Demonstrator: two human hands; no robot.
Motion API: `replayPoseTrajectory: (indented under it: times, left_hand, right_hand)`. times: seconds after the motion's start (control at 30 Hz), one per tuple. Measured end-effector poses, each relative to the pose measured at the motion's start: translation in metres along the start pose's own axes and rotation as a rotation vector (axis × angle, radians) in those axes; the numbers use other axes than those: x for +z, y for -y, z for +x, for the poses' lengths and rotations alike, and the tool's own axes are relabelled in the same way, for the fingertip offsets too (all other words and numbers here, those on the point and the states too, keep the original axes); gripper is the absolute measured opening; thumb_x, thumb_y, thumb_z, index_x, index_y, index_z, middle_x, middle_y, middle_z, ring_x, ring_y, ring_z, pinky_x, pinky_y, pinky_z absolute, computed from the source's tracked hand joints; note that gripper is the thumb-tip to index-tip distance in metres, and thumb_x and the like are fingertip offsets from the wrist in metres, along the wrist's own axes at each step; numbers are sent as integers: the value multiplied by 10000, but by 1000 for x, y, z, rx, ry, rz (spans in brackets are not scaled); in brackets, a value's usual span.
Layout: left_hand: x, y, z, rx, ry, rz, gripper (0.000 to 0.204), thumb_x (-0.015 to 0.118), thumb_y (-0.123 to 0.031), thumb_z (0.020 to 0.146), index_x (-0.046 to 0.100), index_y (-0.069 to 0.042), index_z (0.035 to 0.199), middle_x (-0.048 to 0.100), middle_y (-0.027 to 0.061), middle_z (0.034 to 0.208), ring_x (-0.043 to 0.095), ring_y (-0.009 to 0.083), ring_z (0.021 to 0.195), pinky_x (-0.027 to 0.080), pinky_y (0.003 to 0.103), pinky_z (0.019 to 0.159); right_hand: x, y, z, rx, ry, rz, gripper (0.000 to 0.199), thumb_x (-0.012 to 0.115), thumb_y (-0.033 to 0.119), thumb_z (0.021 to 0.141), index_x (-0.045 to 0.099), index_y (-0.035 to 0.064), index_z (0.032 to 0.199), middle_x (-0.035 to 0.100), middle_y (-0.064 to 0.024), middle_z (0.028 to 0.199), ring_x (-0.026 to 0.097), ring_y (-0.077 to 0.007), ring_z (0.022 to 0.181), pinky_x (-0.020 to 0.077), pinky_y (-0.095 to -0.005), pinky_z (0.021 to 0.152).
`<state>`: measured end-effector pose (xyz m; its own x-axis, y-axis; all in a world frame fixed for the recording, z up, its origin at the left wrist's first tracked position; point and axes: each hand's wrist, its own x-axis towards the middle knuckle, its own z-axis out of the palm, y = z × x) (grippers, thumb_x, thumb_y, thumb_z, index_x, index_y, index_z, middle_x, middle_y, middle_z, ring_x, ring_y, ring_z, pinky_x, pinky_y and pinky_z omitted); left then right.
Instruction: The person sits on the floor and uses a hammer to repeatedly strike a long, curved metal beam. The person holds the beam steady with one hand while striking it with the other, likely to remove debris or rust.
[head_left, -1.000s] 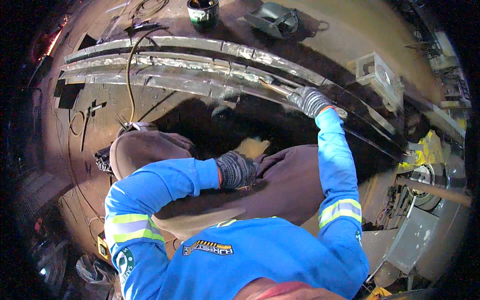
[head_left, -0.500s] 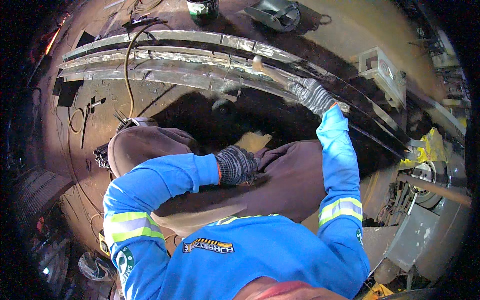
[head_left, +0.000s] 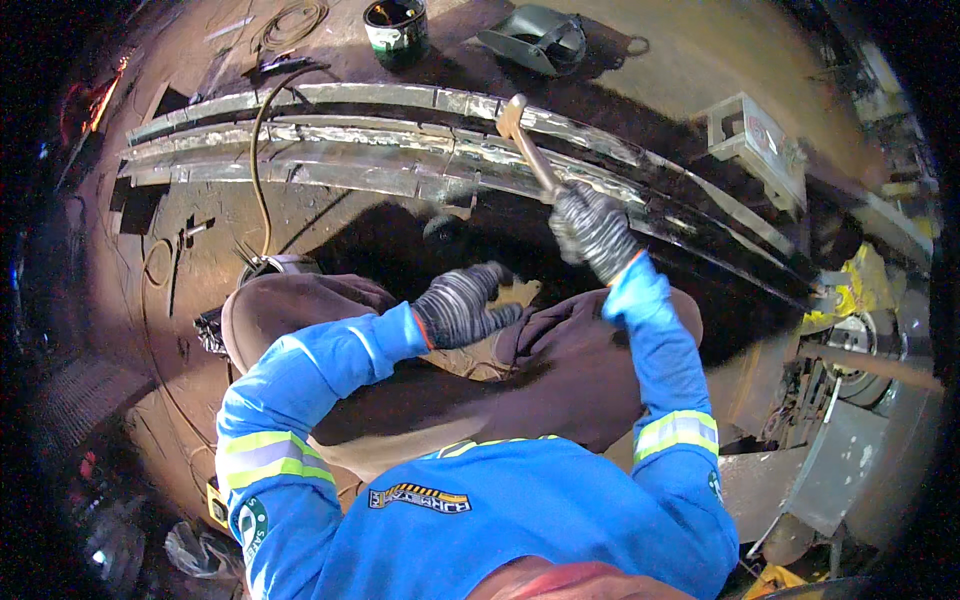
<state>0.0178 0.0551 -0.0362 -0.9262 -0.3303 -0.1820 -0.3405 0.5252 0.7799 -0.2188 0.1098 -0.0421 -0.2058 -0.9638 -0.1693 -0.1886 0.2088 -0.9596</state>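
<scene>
My right hand point(head_left: 592, 230), in a grey knit glove, grips the handle of a hammer point(head_left: 527, 146) whose head is raised over a long welded steel beam point(head_left: 400, 150) lying across the floor. My left hand point(head_left: 462, 306), also gloved, rests on my knee with its fingers loosely curled and holds nothing. Blue sleeves with reflective bands cover both arms. Brown trousers point(head_left: 560, 360) show below the hands.
A black cable point(head_left: 262, 170) runs across the beam to the floor. A dark can point(head_left: 396, 30) and a welding mask point(head_left: 532, 38) lie beyond the beam. A grey metal box point(head_left: 752, 142) sits at right, with metal parts and yellow cloth point(head_left: 850, 290) near it.
My right hand has swung left and up along the beam, lifting the hammer head above the steel. My left hand has stayed on the knee.
</scene>
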Motion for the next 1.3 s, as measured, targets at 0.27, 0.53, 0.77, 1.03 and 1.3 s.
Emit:
replayPoseTrajectory:
  times: [0.27, 0.53, 0.77, 1.03, 1.3]
  left_hand:
    - [-15, 23, 1, -60, -298, -102, 498, 628, -160, 841, 409, 46, 1238, 642, 186, 864, 658, 308, 821, 503, 358, 672]
    - [-49, 72, 30, -23, -87, -371, 430, 621, -51, 808, 489, 79, 1196, 631, 168, 1022, 578, 200, 933, 486, 330, 776]
    - [-89, 12, 101, -94, -25, 529, 409, 637, -372, 855, 641, 33, 909, 658, 187, 753, 647, 294, 694, 466, 398, 604]
    - [-83, 80, 129, -202, 42, 872, 531, 487, -549, 873, 647, -42, 871, 626, 243, 765, 617, 409, 689, 488, 490, 616]
    - [-87, 17, 120, 405, -279, 604, 504, 574, -565, 817, 653, -72, 891, 611, 164, 628, 603, 366, 573, 461, 420, 496]
  right_hand:
    - [111, 31, -17, -14, -400, 369, 225, 686, 208, 821, 646, 22, 940, 665, -91, 845, 604, -181, 759, 490, -328, 728]
    - [117, 3, -12, -32, -454, 444, 282, 688, 171, 811, 627, 19, 1040, 665, -174, 954, 624, -286, 860, 485, -361, 809]
    - [165, -62, -21, -137, -241, -55, 278, 602, 262, 830, 617, 73, 1033, 647, -191, 924, 623, -374, 835, 490, -466, 798]
    - [172, -82, -45, -232, 483, -797, 301, 577, 181, 758, 647, 81, 1033, 637, -177, 970, 625, -353, 921, 511, -460, 761]
    - [166, -76, -34, -185, 539, -885, 303, 518, 219, 825, 616, 133, 1098, 602, -167, 1119, 588, -337, 1029, 461, -520, 842]
